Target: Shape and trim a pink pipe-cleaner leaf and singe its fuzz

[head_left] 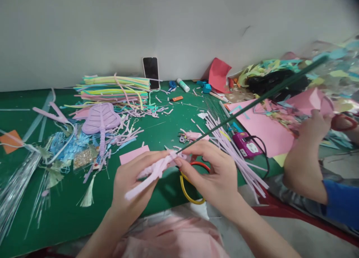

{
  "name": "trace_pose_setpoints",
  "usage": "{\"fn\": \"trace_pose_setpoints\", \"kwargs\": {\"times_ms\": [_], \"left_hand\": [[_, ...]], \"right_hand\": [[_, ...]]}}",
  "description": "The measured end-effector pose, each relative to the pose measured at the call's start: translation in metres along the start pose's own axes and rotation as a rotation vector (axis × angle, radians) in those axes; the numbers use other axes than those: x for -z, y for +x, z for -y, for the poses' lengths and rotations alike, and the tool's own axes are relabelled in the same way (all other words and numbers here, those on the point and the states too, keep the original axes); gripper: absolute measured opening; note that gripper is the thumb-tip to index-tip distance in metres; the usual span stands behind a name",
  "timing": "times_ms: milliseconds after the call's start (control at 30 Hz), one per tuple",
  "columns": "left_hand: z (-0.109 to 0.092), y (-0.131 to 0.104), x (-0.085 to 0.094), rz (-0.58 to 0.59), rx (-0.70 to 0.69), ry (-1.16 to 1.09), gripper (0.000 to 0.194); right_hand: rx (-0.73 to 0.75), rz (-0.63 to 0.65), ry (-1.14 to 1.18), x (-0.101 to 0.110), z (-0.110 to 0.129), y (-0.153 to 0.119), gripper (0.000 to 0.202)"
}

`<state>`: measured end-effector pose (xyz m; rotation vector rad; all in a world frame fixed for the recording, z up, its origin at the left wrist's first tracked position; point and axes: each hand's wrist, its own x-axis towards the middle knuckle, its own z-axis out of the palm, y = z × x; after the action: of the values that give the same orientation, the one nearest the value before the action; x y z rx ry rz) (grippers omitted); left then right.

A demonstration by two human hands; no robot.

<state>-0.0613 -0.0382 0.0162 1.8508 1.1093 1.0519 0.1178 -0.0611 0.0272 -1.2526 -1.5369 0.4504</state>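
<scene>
My left hand (pixel 133 177) is closed around a bundle of lilac pipe cleaners (pixel 154 175), whose loose ends point toward me. A long dark green stick (pixel 252 100) meets the bundle at my fingertips and slants up to the right. Thumb and forefinger of my right hand (pixel 214 172) pinch the lilac pipe cleaners where the stick joins them. Beneath that hand, scissors with red and yellow handles (pixel 183 187) lie partly hidden. Loose lilac pipe cleaners (pixel 224 142) fan out just beyond it.
A finished lilac leaf shape (pixel 101 117) and a stack of coloured pipe cleaners (pixel 112 87) occupy the left. A phone (pixel 151 72) leans on the wall. A purple glue gun (pixel 246 145) sits right of the lilac strips. At far right, another person's hand (pixel 315 125) holds pink paper.
</scene>
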Motion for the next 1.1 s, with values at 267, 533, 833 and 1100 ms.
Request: {"fn": "trace_pose_setpoints", "kwargs": {"times_ms": [267, 533, 833, 1100], "left_hand": [[-0.007, 0.000, -0.006, -0.065, 0.241, -0.197, 0.017], [-0.002, 0.003, -0.009, -0.063, 0.339, -0.307, 0.019], [0.007, 0.001, -0.011, -0.049, 0.397, -0.421, 0.023], [0.019, 0.004, -0.019, -0.144, 0.488, -0.604, 0.024]], "right_hand": [[-0.052, 0.046, 0.105, 0.003, 0.000, 0.001, 0.007], [0.198, 0.078, -0.166, 0.006, 0.000, -0.002, 0.015], [0.187, 0.096, -0.180, 0.005, -0.002, -0.007, 0.022], [-0.187, 0.053, 0.089, -0.006, -0.016, -0.009, 0.012]]}}
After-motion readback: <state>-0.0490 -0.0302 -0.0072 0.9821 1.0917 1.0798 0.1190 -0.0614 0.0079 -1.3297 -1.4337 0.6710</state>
